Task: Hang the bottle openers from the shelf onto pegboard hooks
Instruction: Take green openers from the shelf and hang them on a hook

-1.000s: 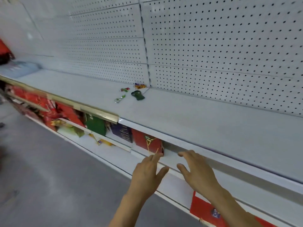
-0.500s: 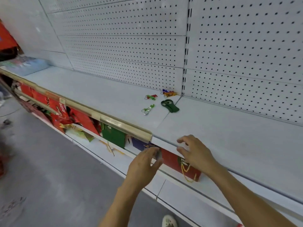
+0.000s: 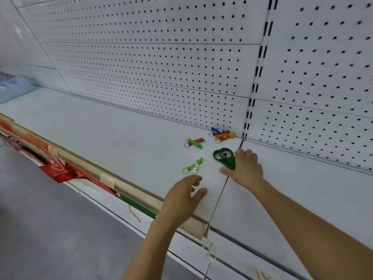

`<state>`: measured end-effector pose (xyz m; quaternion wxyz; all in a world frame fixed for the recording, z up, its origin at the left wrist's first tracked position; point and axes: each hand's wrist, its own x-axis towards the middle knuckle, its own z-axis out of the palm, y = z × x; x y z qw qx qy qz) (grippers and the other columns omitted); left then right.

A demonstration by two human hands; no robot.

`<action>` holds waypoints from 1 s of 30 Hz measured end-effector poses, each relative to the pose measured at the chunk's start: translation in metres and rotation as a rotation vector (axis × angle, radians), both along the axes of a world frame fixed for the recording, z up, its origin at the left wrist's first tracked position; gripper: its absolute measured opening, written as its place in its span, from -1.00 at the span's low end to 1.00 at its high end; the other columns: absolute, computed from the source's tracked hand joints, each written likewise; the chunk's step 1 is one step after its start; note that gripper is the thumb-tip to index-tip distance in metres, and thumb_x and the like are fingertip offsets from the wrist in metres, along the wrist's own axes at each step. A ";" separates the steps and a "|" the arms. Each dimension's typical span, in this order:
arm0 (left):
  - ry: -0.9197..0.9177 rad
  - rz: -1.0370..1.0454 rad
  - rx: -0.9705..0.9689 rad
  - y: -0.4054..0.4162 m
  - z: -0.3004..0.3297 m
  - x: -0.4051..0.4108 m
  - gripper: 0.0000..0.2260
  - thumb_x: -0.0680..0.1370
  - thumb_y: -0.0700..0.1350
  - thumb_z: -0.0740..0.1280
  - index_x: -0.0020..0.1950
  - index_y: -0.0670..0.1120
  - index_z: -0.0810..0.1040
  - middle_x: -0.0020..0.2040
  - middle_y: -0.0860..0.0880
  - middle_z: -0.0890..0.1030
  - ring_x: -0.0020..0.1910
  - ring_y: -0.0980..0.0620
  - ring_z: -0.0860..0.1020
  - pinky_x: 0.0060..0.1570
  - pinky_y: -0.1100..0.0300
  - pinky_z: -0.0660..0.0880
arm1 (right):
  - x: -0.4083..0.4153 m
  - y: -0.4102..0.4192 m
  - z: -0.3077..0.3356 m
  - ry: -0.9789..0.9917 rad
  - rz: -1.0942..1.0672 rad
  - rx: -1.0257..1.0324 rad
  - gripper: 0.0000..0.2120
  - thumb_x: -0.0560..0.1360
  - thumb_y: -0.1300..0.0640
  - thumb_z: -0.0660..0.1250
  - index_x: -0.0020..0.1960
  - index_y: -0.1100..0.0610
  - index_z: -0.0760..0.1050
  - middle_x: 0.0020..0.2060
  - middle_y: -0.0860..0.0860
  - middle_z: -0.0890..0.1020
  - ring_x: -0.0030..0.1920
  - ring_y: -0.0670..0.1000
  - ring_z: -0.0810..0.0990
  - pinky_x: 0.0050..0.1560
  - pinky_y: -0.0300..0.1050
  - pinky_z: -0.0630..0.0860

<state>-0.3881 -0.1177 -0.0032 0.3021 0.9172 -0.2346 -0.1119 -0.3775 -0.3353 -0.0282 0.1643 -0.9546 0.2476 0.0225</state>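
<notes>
right hand (image 3: 245, 168) fingers curled, touching dark green opener (image 3: 223, 157); grasp unclear | left hand (image 3: 184, 194) spread, empty, near light green opener (image 3: 193, 165) on shelf (image 3: 113, 134)

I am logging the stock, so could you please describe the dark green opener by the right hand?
The dark green opener is broad and teardrop-shaped, seemingly plastic, with pale cut-outs in its wide end. It lies flat on the white shelf, narrow end toward the person. The right hand rests against that end, partly covering it; whether it has closed a grip is unclear.
</notes>
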 end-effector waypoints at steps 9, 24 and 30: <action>0.111 -0.076 -0.052 -0.018 -0.012 0.031 -0.68 0.58 0.08 0.30 0.31 0.06 0.48 0.14 0.13 0.58 -0.01 0.18 0.54 0.04 0.31 0.45 | 0.016 0.022 -0.004 0.131 0.189 -0.437 -0.65 0.28 0.29 0.50 0.02 0.37 0.52 -0.14 0.21 0.60 -0.19 0.14 0.62 -0.33 -0.11 0.51; 0.622 -0.044 -0.449 -0.004 0.009 -0.001 -0.64 0.66 0.10 0.10 0.24 -0.06 0.54 0.08 -0.03 0.66 0.08 0.04 0.62 0.13 0.05 0.54 | -0.098 0.091 0.051 -0.432 -0.253 1.171 -0.79 0.55 0.30 0.16 -0.01 0.34 0.55 -0.32 0.19 0.62 -0.38 0.06 0.54 -0.41 -0.17 0.42; 0.815 -0.125 -0.687 0.003 0.025 -0.047 -0.75 0.66 -0.11 0.17 0.13 -0.16 0.61 0.01 -0.11 0.71 0.03 -0.04 0.66 -0.06 0.16 0.61 | -0.154 0.118 0.057 -0.503 -0.380 1.121 -0.78 0.59 0.20 0.16 -0.02 0.28 0.56 -0.29 0.15 0.65 -0.35 0.05 0.59 -0.37 -0.12 0.45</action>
